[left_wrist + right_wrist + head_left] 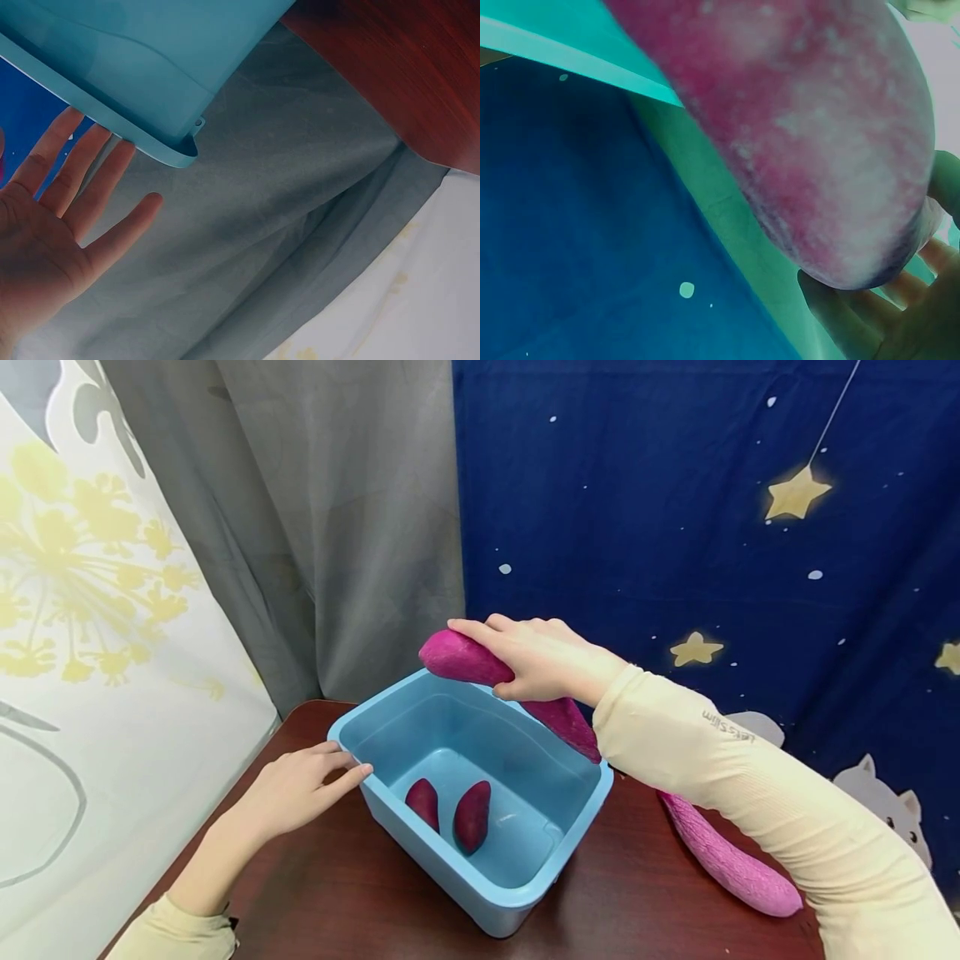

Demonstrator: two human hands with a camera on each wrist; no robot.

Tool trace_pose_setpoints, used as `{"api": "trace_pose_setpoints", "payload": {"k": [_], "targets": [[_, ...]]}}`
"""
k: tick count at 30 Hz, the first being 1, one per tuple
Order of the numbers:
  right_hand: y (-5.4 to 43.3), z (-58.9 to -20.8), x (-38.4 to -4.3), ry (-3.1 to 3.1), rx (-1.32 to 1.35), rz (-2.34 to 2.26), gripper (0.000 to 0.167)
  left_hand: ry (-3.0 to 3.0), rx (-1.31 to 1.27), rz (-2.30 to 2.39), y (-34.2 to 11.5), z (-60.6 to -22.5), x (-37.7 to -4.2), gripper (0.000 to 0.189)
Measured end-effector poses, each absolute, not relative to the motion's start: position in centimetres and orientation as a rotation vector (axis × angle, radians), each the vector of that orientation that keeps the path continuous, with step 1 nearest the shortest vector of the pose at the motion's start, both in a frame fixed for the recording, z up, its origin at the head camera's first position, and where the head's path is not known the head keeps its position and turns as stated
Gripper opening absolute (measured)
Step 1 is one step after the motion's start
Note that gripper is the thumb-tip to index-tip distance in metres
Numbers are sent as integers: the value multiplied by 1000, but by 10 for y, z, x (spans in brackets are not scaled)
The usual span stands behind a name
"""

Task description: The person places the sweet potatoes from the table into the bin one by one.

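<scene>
My right hand [536,652] grips a long magenta sweet potato [457,656] from above, over the far side of a blue plastic bin [480,893]. Its darker lower end [566,727] slants down past the wrist, overlapping the bin's far right rim. In the right wrist view the sweet potato [795,142] fills much of the picture, with fingertips [829,300] against it. Two small dark purple sweet potatoes [472,817] lie on the bin's floor. At the left rim rests my left hand [300,785], fingers extended, fingertips [124,154] right at the edge.
A long pink sweet potato [731,860] lies on the reddish-brown table [322,893] right of the bin, partly behind my right sleeve. Behind the table hang a grey curtain [375,527] and a blue star-patterned cloth [600,527]. A white patterned cloth [112,760] stands at the left.
</scene>
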State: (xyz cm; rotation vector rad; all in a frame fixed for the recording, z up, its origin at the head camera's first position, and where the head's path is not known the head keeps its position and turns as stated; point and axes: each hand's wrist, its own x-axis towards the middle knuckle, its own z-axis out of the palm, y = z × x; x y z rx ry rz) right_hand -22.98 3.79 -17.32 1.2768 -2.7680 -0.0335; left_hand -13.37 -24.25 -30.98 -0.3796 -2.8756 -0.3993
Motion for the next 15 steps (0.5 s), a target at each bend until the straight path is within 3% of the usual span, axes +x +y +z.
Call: {"api": "trace_pose_setpoints", "payload": {"k": [15], "targets": [[21, -185, -234, -2805, 1296, -34, 87, -2868, -389, -403, -243, -311, -135, 39]]}}
